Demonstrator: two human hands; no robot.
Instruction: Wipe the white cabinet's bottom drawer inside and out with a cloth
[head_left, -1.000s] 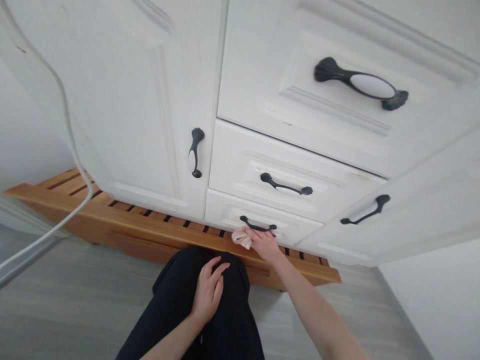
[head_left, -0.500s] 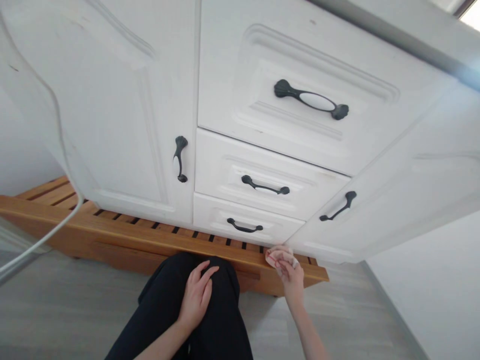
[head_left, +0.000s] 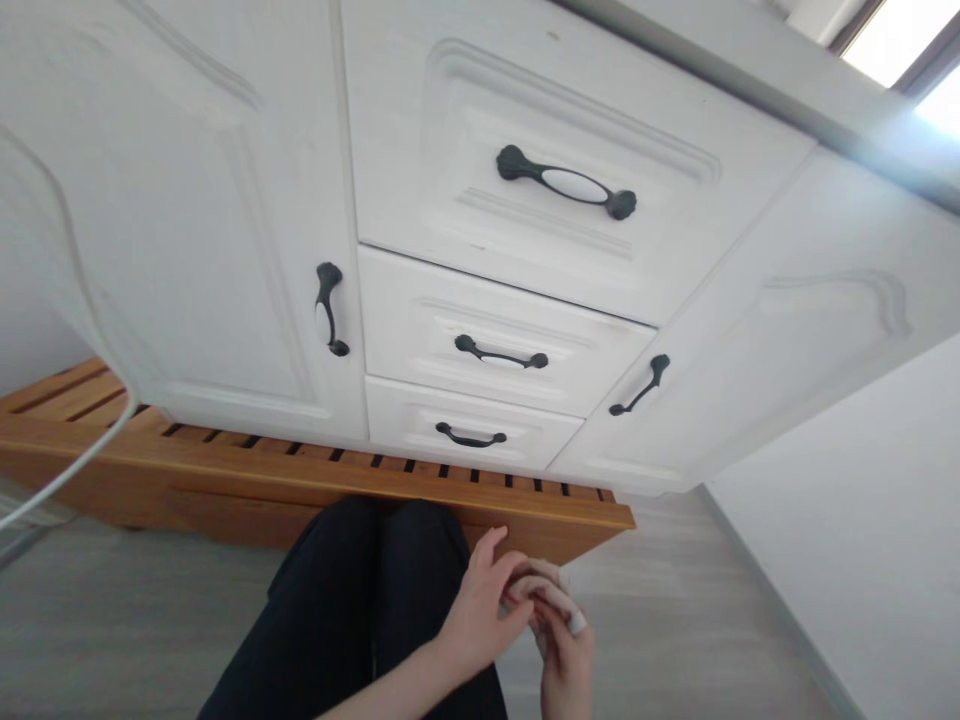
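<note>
Bench: a long orange-brown slatted wooden bench [head_left: 247, 470] crosses my view, tilting down to the right.
Cabinet: I see a white panelled cabinet [head_left: 457, 270] rising above the slats, three drawers between two doors, with dark curved handles [head_left: 574, 186].
Room: pale grey wood-grain floor [head_left: 690, 610] below, a plain white wall [head_left: 862, 440] at right, a bright window [head_left: 896, 40] at upper right.
Change: half a second ago the right hand [head_left: 566, 650] held the cloth at the bench's right end and the left hand [head_left: 476, 615] lay on the lap; now both meet beside the knees.
Cloth: the crumpled pale pink cloth [head_left: 549, 592] is between the hands, in front of the bench and above the floor.
Fingers: left ones curl onto the cloth, one finger sticking out; right ones close narrowly around it.
Cable: a thin white cable [head_left: 71, 240] hangs across the left door and bench.
Obstruction: black-trousered knees [head_left: 367, 580] cover part of the bench front; fingers partly hide the cloth.
</note>
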